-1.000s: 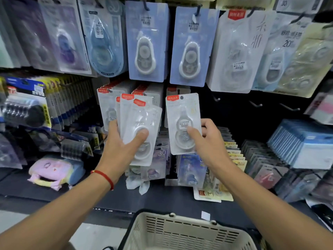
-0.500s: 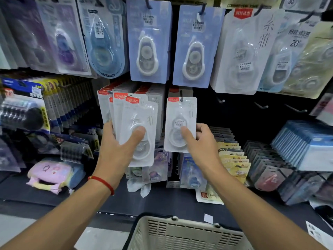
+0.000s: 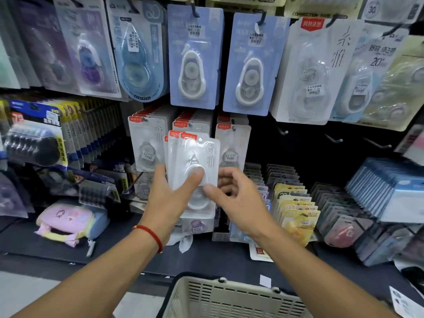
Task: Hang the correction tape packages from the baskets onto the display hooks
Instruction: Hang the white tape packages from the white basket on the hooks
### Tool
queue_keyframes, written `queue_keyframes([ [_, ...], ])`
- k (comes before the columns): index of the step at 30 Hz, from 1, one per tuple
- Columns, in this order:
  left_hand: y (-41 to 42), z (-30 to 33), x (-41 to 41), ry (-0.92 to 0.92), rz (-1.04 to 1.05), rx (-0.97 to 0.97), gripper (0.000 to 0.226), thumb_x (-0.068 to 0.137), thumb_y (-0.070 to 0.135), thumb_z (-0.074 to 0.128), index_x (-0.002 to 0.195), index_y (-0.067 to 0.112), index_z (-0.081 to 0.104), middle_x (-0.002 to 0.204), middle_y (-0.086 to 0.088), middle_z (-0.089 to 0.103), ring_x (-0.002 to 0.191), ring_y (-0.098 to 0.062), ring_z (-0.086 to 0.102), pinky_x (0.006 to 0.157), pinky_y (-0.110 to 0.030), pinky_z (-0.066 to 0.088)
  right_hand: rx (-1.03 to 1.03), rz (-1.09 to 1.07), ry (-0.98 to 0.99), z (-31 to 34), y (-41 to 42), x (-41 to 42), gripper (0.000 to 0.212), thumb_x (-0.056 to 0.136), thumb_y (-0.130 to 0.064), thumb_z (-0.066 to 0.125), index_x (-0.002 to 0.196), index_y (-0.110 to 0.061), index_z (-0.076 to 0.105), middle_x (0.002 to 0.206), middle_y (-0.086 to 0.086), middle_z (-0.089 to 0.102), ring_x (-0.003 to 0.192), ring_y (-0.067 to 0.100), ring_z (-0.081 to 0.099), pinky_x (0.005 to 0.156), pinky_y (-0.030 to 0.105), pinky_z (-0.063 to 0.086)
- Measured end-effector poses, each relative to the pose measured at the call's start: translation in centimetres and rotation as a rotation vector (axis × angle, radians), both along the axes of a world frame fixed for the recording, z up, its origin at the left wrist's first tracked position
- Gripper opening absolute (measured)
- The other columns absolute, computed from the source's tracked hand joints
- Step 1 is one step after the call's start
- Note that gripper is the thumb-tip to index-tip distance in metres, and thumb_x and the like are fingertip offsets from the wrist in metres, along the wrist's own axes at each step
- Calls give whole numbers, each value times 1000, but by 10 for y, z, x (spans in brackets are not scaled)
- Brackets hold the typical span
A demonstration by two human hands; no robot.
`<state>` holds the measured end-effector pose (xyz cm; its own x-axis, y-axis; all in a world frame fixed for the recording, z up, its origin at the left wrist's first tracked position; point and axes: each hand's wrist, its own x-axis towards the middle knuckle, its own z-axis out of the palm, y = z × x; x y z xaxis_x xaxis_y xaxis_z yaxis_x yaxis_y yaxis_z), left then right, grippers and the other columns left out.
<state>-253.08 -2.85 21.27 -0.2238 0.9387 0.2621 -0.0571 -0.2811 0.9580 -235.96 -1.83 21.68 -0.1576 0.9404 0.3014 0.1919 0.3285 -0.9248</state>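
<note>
Looking from the left, we see a soft pink and yellow pouch [image 3: 68, 222] lying on the dark shelf [image 3: 206, 255], under rows of glossy carded goods. Our left hand [image 3: 169, 198], with a thin red cord [image 3: 150, 235] round its wrist, grips a fanned stack of packages [image 3: 195, 161]: flat white cards with red tabs and clear, rounded plastic blisters, the thumb pressed on the top blister and the fingers behind. Just behind the stack, more of the same packages hang on hooks; one hung package [image 3: 232, 145] dangles upright from its hook just to the stack's right. Our right hand [image 3: 238, 198] is beside the stack, fingers loosely curled and holding nothing, its thumb tip at the lower edge of the top blister; we cannot tell if it touches. Farther right, several bare hooks [image 3: 335, 140] jut from the dark back panel. Below, between our forearms, sits a cream plastic basket [image 3: 229, 299] with a slotted wall and a dark rim; what it contains is out of view.
</note>
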Motion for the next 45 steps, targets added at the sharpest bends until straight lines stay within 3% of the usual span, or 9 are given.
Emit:
queue_keyframes([
  [12,-2,2,0,31,-79,-26,65,76,65,75,128,32,58,116,14,75,112,-12,73,97,-44,60,-108,-50,232,6,0,16,39,82,-31,72,116,-13,61,100,2,81,92,19,78,80,35,62],
  [17,-2,4,-3,107,75,57,53,91,61,72,136,39,54,127,21,69,121,-2,65,106,-36,52,-50,-294,248,10,8,15,22,97,-19,69,116,-18,59,102,0,78,94,18,75,82,40,61],
  [23,2,6,-16,105,166,52,30,93,53,74,116,48,55,109,35,68,104,9,67,101,-37,56,-14,-334,193,9,13,15,26,99,-26,70,122,-23,57,110,-4,77,101,14,75,89,39,61],
  [26,3,5,-19,123,182,49,39,92,56,73,125,46,55,113,30,69,108,7,66,102,-36,55,19,-373,177,7,14,15,27,99,-32,71,122,-26,58,107,-9,77,97,9,75,89,40,61],
  [30,1,6,-20,138,191,50,52,91,59,73,135,39,53,122,25,68,116,1,65,107,-42,54,56,-435,-77,0,19,19,51,99,-43,68,142,-23,48,130,-7,64,118,13,64,101,37,53],
  [35,-1,6,-18,165,175,55,49,91,57,72,132,40,53,118,28,67,117,1,64,107,-43,54,582,-436,-779,-11,27,23,53,99,-20,66,149,-16,51,156,7,43,142,26,41,115,44,40],
  [38,-3,6,-17,167,158,62,44,91,55,72,129,42,54,120,25,68,116,3,64,107,-42,54,472,-302,-1047,-11,42,20,58,102,-29,59,158,-22,43,175,1,13,160,26,16,126,49,27],
  [41,-4,6,-15,162,146,59,45,92,52,73,132,37,56,122,20,69,114,3,65,106,-40,54,348,-277,-1141,-12,54,21,68,104,-33,52,166,-24,24,175,-8,-19,163,22,0,127,49,23],
  [45,-2,4,-15,171,124,43,38,93,51,73,126,43,56,123,17,70,115,-3,67,105,-43,55,316,-192,-1060,-11,58,32,68,106,-27,53,167,-27,23,175,-7,-21,163,21,-4,129,46,21],
])
